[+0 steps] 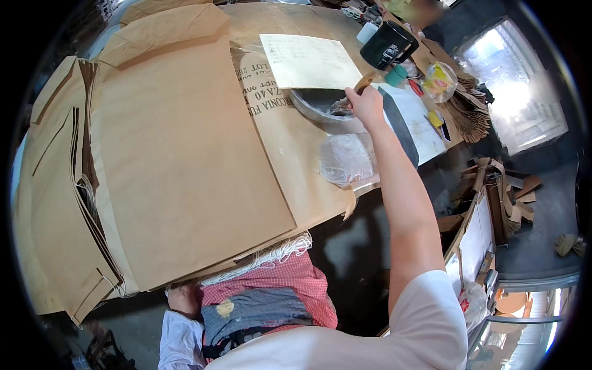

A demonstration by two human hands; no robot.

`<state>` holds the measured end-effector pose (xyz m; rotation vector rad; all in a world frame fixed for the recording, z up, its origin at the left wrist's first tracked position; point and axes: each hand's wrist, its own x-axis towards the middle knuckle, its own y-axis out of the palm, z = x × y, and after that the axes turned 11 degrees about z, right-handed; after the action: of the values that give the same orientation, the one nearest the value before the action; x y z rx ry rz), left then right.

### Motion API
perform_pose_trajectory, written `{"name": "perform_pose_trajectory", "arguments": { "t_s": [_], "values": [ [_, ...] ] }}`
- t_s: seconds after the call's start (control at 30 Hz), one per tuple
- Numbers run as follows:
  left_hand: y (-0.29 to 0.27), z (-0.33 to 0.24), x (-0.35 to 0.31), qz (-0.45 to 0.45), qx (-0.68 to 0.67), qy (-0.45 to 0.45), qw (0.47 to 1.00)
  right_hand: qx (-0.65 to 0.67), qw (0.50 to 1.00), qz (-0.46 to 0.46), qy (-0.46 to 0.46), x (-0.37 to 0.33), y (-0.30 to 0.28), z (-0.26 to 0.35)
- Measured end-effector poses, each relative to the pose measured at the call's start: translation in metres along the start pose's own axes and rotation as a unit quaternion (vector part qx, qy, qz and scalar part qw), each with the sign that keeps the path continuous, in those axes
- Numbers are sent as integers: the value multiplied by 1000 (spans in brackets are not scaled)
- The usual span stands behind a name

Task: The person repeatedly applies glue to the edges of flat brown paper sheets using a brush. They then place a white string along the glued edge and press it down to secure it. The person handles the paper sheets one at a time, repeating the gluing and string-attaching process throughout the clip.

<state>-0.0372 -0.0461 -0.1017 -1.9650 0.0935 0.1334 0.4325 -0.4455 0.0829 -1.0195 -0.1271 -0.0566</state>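
Note:
My right hand (368,106) reaches far across the table, closed round a brush with a brown wooden handle (365,81). Its pale, wet-looking lower end sits inside a round basin (313,114) smeared with whitish paste. A cream sheet with handwriting (311,61) overlaps the basin's far side. My left hand (185,300) is low at the table's near edge, against the underside of a stack of large brown paper bags (185,148); its fingers are hidden. White strings (280,251) hang in a bundle from that edge, over a red checked cloth (308,277).
More folded brown bags (55,203) lie at the left. A clear plastic bag (346,159) rests before the basin. Beyond my right hand stand a black mug (388,45), a green cup (396,75) and paper bundles (465,108). Cardboard pieces (515,197) are at the right.

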Motion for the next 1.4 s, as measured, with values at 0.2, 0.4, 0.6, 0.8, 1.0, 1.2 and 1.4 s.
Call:
{"name": "perform_pose_trajectory", "arguments": {
  "t_s": [0.2,0.4,0.6,0.8,1.0,1.2,1.4],
  "values": [
    [-37,-24,-16,-123,-9,58,991,33,996,-71,-33,-37,-42,79],
    [-62,-36,-42,-75,-106,-3,992,502,857,20,-116,-212,-1,142],
    [-91,-33,-77,109,-628,-155,755,215,825,287,-437,-295,60,217],
    [-121,-56,-63,-107,-13,-72,992,191,790,314,-491,-301,86,255],
    [-123,-50,-23,-78,95,-74,990,193,815,319,-443,-306,83,261],
    [-119,-48,-20,-61,77,-73,992,253,837,375,-308,-314,101,253],
    [-114,-49,-17,-62,67,-83,992,161,921,269,-231,-285,75,191]
  ]
}}
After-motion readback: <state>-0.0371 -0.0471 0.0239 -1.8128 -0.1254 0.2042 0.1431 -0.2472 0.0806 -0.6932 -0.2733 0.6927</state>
